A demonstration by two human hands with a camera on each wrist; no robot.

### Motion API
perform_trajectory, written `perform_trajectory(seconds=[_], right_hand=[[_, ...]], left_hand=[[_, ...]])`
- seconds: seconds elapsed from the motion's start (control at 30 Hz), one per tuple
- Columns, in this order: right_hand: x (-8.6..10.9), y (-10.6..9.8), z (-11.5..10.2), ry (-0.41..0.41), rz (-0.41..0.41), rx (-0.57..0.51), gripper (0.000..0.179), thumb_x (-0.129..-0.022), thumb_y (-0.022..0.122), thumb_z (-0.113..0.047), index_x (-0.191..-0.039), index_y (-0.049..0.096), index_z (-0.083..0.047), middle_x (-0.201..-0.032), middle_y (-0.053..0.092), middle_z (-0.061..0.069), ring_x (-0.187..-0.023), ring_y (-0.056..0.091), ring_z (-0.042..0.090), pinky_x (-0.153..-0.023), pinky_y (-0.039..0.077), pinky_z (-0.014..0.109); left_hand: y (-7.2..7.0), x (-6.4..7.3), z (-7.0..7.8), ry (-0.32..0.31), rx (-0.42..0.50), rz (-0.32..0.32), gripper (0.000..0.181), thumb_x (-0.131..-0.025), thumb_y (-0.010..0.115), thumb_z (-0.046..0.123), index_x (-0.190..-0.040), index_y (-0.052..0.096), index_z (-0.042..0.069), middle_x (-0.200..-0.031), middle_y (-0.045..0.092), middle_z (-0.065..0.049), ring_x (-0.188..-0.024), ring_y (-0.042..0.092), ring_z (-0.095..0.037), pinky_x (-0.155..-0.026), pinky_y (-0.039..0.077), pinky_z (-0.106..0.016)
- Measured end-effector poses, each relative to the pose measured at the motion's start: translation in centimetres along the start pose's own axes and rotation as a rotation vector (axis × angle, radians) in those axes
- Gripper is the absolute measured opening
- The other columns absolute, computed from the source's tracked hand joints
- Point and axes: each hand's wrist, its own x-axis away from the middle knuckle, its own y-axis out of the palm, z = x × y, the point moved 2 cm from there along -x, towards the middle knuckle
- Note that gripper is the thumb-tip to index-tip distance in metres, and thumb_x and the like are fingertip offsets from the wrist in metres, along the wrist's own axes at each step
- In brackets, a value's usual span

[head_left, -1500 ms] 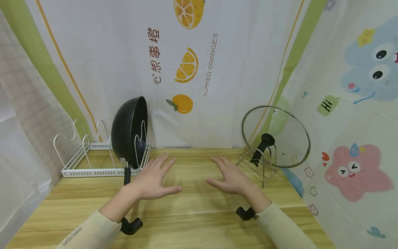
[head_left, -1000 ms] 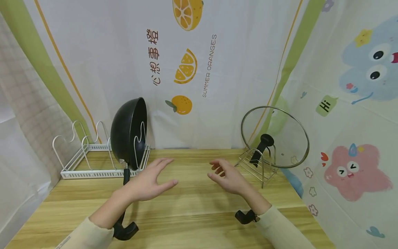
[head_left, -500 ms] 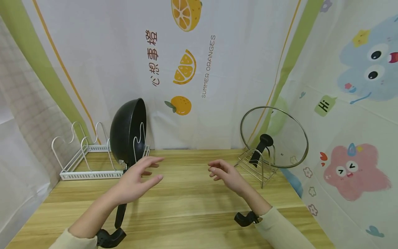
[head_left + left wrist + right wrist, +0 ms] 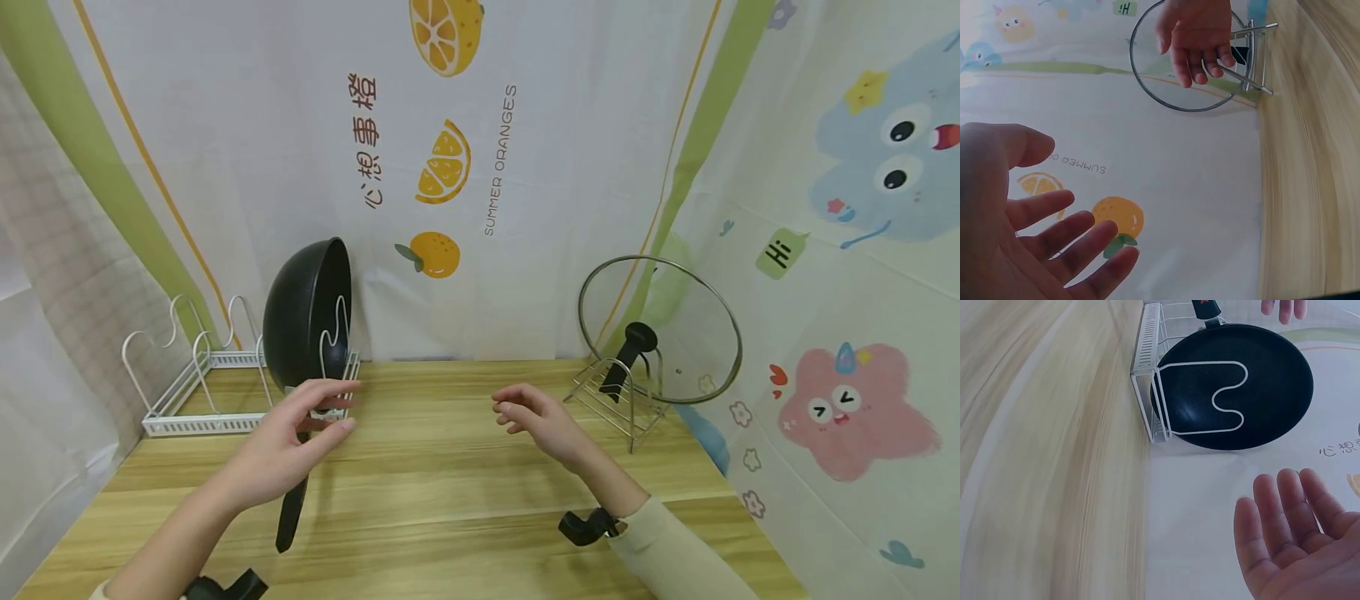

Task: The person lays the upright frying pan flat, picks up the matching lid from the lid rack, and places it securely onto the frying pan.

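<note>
A black wok (image 4: 303, 308) stands on its side in a white wire rack (image 4: 202, 425) at the back left, its black handle (image 4: 291, 517) pointing toward me. My left hand (image 4: 288, 442) is over that handle in the head view, fingers spread and loosely bent, holding nothing. A glass lid (image 4: 675, 333) with a steel rim and black knob leans in a small wire stand (image 4: 633, 425) at the right. Left of this stand hovers my right hand (image 4: 543, 425), fingers softly curved around nothing. The right wrist view shows the wok's inside (image 4: 1235, 387) behind a rack loop.
The wooden table (image 4: 450, 500) ends at a white curtain (image 4: 480, 317) with orange prints. Another printed curtain (image 4: 750, 350) closes off the right side. Each wrist carries a black camera mount (image 4: 588, 527).
My left hand has moved left and toward me, from beside the wok to over its handle. The right hand's fingers have curled from straight to softly bent. The wok and lid stay put.
</note>
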Motion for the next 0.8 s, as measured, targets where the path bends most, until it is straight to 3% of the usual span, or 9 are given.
perform_trajectory(seconds=[0.2, 0.5, 0.63, 0.8], right_hand=[[-0.3, 0.4, -0.2, -0.002, -0.008, 0.005, 0.041, -0.115, 0.056, -0.032, -0.144, 0.063, -0.005, -0.140, 0.068, 0.018, -0.119, 0.069, 0.028, -0.100, 0.060, 0.036], [-1.1, 1.3, -0.6, -0.012, -0.043, -0.012, 0.041, -0.114, 0.056, -0.031, -0.144, 0.063, -0.004, -0.140, 0.067, 0.018, -0.119, 0.069, 0.026, -0.100, 0.060, 0.036], [-1.4, 2.0, -1.1, -0.003, -0.069, -0.018, 0.042, -0.114, 0.056, -0.032, -0.145, 0.063, -0.005, -0.140, 0.068, 0.018, -0.119, 0.069, 0.025, -0.099, 0.060, 0.034], [-2.0, 3.0, -1.9, 0.005, -0.096, -0.032, 0.042, -0.113, 0.057, -0.033, -0.145, 0.064, -0.005, -0.140, 0.068, 0.016, -0.118, 0.069, 0.023, -0.099, 0.060, 0.033]], left_hand=[[-1.4, 1.1, -0.2, -0.042, -0.030, 0.030, 0.043, -0.108, 0.070, 0.012, -0.150, 0.064, 0.015, -0.141, 0.064, -0.006, -0.119, 0.061, 0.009, -0.090, 0.058, -0.020], [-3.2, 3.4, -1.5, -0.066, -0.035, 0.095, 0.043, -0.107, 0.070, 0.010, -0.149, 0.064, 0.016, -0.136, 0.061, 0.029, -0.115, 0.064, 0.009, -0.081, 0.058, -0.019], [-3.8, 4.2, -2.3, -0.063, -0.022, 0.122, 0.043, -0.106, 0.069, 0.005, -0.148, 0.064, 0.009, -0.137, 0.061, 0.032, -0.115, 0.064, 0.011, -0.083, 0.057, -0.012], [-4.8, 5.0, -3.2, -0.150, -0.043, 0.126, 0.043, -0.108, 0.069, 0.012, -0.150, 0.062, 0.007, -0.132, 0.061, 0.038, -0.113, 0.064, 0.011, -0.081, 0.055, -0.011]])
